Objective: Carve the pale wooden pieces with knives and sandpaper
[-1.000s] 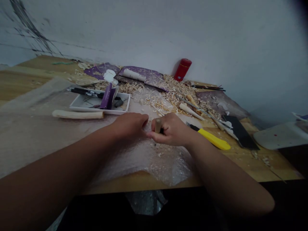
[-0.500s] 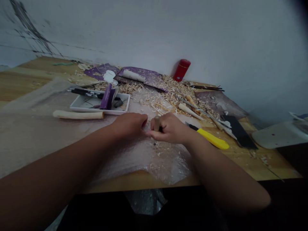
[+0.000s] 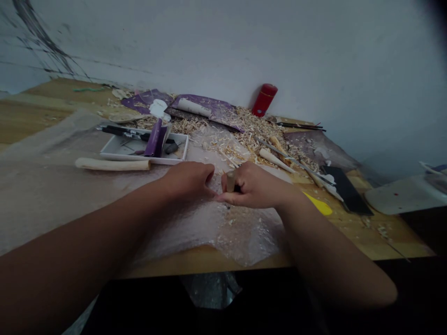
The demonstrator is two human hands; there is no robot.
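Note:
My right hand [image 3: 247,186] is wrapped round a short light-brown wooden piece [image 3: 231,181], whose blunt end points up between the thumb and fingers. My left hand [image 3: 191,180] lies just left of it, with the thumb tip near the right thumb. Its fingers are curled and largely hidden, and what they hold, if anything, does not show. Under both hands is bubble wrap [image 3: 174,237]. The yellow handle [image 3: 318,204] of a cutter lies by my right forearm, partly covered by it.
Left of the hands are a pale wooden stick [image 3: 113,164] and a white tray [image 3: 167,160] with pens. Wood shavings [image 3: 244,122], purple sheets [image 3: 218,108] and a red cylinder [image 3: 264,99] are at the back. Carved sticks [image 3: 274,159] and a black slab [image 3: 347,190] lie to the right.
My right hand has shifted slightly right with the wooden piece, which is tilted differently. The right forearm now covers more of the yellow cutter. My left hand has barely moved.

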